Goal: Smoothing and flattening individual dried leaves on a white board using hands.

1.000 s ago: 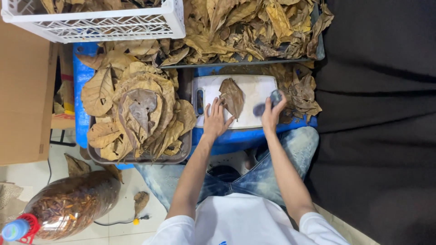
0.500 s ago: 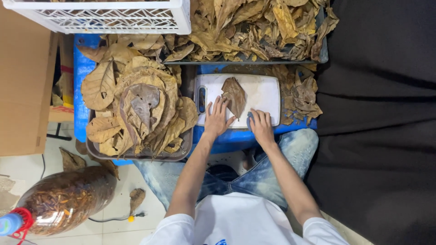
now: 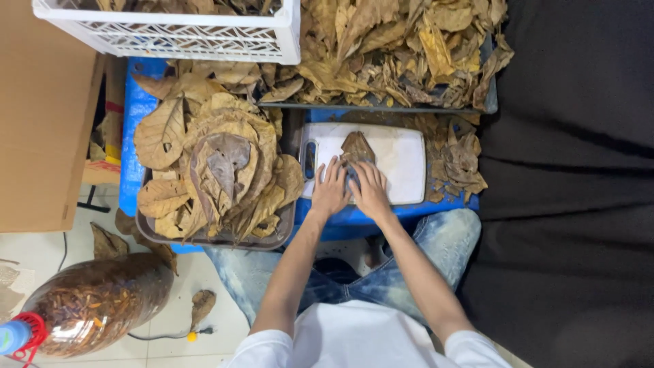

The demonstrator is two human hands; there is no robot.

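Both hands are pressed down side by side on a dark dried leaf point(image 3: 356, 148) that lies on the white cutting board point(image 3: 409, 153). The left hand point(image 3: 330, 189) is spread flat, fingers apart, over the near-left of the leaf, with nothing clamped in its grip. The right hand point(image 3: 371, 191) is laid just beside it; something bluish seems to be tucked under its fingers, but whether the grip is closed on it can't be told from here.

What could go wrong: the leaf looks brittle, so it could probably be cracked or torn if it's pressed too hard or dragged across the board. The board sits near the edge of the blue bench point(image 3: 136, 112), so it might also be nudged off toward the knees.

Around it: a dark tray point(image 3: 211, 238) piled with flattened leaves sits on the left, a heap of crumpled leaves point(image 3: 402, 48) at the back, a white crate point(image 3: 170, 34), and loose leaves crowd the board's right side.
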